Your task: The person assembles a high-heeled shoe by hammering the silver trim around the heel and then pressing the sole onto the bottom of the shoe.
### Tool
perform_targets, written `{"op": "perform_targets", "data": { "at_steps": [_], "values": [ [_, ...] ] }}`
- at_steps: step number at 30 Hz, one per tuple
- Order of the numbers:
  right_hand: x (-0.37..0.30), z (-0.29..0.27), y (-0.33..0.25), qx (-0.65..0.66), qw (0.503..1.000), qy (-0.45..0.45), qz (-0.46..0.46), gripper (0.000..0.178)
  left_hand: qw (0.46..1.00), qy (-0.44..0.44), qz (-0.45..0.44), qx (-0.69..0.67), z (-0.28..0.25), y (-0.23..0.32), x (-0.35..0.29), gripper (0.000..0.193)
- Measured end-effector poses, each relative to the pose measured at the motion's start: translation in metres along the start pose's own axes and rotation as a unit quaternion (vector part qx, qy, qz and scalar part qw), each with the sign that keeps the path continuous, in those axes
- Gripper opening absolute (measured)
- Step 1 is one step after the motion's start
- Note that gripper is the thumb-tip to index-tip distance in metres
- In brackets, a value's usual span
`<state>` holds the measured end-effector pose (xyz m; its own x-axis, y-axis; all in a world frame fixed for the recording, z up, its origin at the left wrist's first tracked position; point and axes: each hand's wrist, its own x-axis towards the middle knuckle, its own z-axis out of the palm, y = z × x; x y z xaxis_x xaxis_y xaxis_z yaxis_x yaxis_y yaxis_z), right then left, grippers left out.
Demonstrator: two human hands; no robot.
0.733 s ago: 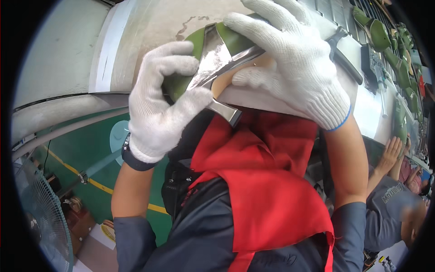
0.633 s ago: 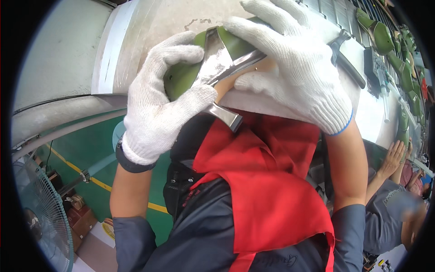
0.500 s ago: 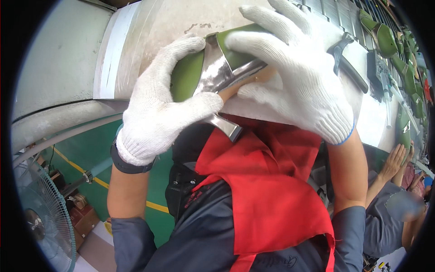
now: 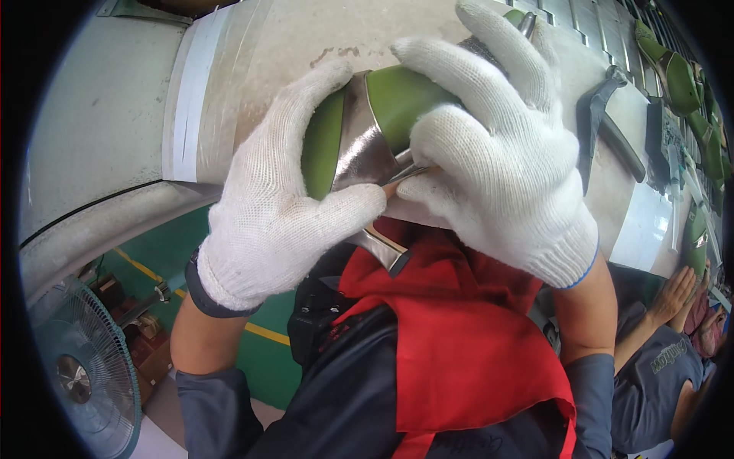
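A high-heeled shoe with a shiny metallic band (image 4: 359, 138) sits over a green last (image 4: 413, 96), tilted on its side above the bench. Its slim metallic heel (image 4: 384, 251) points down toward my red apron. White-gloved, my left hand (image 4: 267, 183) wraps the heel end, with the thumb pressed near the sole edge. On the front part, my right hand (image 4: 505, 153), also gloved, has its thumb and bent forefinger closed at the edge of the metallic upper. The longer fingers reach over the toe end. My right fingers hide much of the front and the sole.
A dark hammer-like tool (image 4: 598, 115) lies on the pale bench (image 4: 298, 30), right of my hands. Farther right, more green lasts (image 4: 679, 83) stand by metal rods. A co-worker's hand (image 4: 673, 292) rests at the bench's right edge. A fan (image 4: 74, 379) stands lower left.
My right forefinger has bent in and closed with the thumb at the shoe's edge. Its hand now covers more of the sole. The left hand keeps its hold.
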<state>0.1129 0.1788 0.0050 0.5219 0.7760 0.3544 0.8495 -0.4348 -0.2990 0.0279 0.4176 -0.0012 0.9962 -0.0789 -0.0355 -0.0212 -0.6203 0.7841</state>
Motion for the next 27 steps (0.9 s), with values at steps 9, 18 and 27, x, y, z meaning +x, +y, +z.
{"op": "perform_targets", "data": {
  "at_steps": [9, 18, 27],
  "values": [
    [-0.004, 0.008, 0.001, 0.006, 1.000, 0.017, 0.005, 0.035, 0.999, 0.015, -0.017, 0.034, 0.008, 0.011, 0.004, 0.093],
    [-0.001, 0.007, -0.004, 0.005, 1.000, 0.008, 0.007, 0.031, 1.000, 0.010, 0.001, 0.022, 0.011, 0.002, 0.003, 0.093],
    [0.033, -0.010, -0.008, 0.026, 0.995, -0.071, 0.060, 0.047, 0.999, 0.036, 0.005, 0.037, 0.016, 0.006, 0.001, 0.087]
  ]
}}
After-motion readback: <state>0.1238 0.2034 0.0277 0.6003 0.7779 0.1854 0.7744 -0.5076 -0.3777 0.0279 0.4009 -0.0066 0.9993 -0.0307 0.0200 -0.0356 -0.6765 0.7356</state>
